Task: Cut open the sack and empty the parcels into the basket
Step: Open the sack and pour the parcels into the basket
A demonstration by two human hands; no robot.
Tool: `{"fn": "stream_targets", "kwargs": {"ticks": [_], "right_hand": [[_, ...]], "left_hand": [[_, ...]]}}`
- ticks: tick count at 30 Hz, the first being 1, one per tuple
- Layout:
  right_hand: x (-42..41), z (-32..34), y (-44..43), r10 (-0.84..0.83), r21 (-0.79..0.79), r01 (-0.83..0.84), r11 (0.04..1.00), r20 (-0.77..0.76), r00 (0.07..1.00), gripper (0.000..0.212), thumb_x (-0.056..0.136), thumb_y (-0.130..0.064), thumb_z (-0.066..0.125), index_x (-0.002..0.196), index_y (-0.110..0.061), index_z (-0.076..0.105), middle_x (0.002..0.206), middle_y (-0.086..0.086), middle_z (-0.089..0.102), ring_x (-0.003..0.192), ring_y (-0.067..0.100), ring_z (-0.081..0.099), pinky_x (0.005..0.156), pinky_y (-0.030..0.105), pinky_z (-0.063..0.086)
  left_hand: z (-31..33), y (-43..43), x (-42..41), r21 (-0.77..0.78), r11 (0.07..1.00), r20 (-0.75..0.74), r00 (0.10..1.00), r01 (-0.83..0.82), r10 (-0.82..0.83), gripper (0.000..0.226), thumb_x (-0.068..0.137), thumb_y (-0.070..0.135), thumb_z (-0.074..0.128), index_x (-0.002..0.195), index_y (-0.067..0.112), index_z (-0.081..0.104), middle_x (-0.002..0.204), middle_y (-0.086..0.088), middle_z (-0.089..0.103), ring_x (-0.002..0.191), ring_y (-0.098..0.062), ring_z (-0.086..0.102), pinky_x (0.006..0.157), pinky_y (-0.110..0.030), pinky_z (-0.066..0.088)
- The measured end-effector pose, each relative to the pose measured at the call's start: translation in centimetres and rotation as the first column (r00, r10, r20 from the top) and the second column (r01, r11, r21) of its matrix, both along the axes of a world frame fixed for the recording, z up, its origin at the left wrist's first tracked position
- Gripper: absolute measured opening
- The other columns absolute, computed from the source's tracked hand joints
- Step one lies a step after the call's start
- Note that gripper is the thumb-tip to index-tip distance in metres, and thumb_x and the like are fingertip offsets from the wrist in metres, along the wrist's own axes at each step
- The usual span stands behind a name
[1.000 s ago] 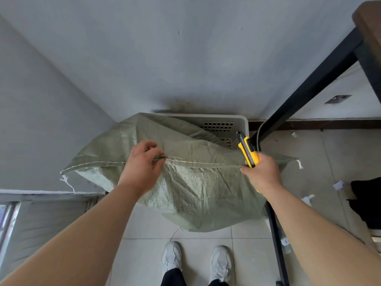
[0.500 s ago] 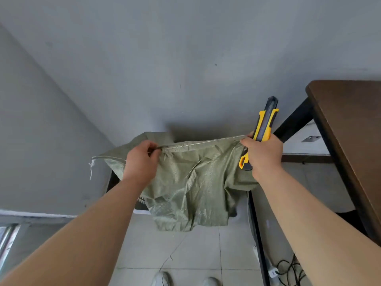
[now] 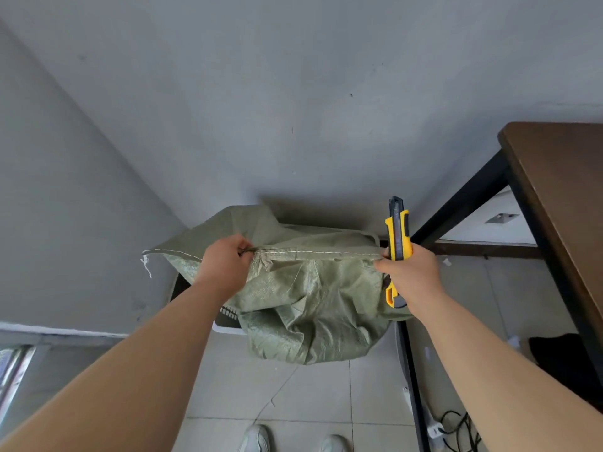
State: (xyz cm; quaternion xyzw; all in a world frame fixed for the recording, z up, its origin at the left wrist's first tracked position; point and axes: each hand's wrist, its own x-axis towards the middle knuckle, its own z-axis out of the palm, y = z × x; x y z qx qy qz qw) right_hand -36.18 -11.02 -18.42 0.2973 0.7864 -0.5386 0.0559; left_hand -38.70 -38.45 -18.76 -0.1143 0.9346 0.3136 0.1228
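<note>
Overhead, both hands stretch the sack's (image 3: 310, 298) stitched seam taut. Left hand (image 3: 225, 265) pinches the seam closed-fisted; right hand (image 3: 409, 272) grips seam and knife (image 3: 397, 236) together, its nose up. Sack hangs over the basket (image 3: 225, 324), hiding most of it.

Your left hand (image 3: 225, 265) is pinched closed, arm extended; your right hand (image 3: 412, 275) is fisted, thumb forward.

Brown table (image 3: 567, 190) right; cables (image 3: 456, 429) on floor.
</note>
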Motion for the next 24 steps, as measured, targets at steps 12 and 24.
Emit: {"fn": "stream_targets", "kwargs": {"ticks": [12,24], "right_hand": [[1.5,-2.7,0.3,0.033,0.045,-0.036,0.998,0.070,0.997,0.017,0.070,-0.002,0.078,0.080,-0.004,0.064,0.074,0.010,0.061,0.069,0.024,0.058,0.070,0.037,0.052],[1.0,-1.5,0.3,-0.029,0.086,0.029,0.996,0.008,1.000,0.009,0.079,-0.002,0.065,0.076,-0.009,0.062,0.067,0.011,0.057,0.061,0.026,0.055,0.064,0.041,0.054]], "left_hand": [[-2.9,0.1,1.2,-0.011,0.996,0.064,0.994,-0.090,0.091,0.018,0.093,0.005,0.048,0.108,0.013,0.054,0.098,-0.010,0.065,0.068,-0.017,0.054,0.053,-0.026,0.040],[-1.0,-1.8,0.3,-0.170,0.985,0.092,0.996,0.000,0.016,0.019,0.092,0.023,0.053,0.100,0.016,0.069,0.089,-0.008,0.071,0.088,-0.029,0.062,0.073,-0.034,0.051]]}}
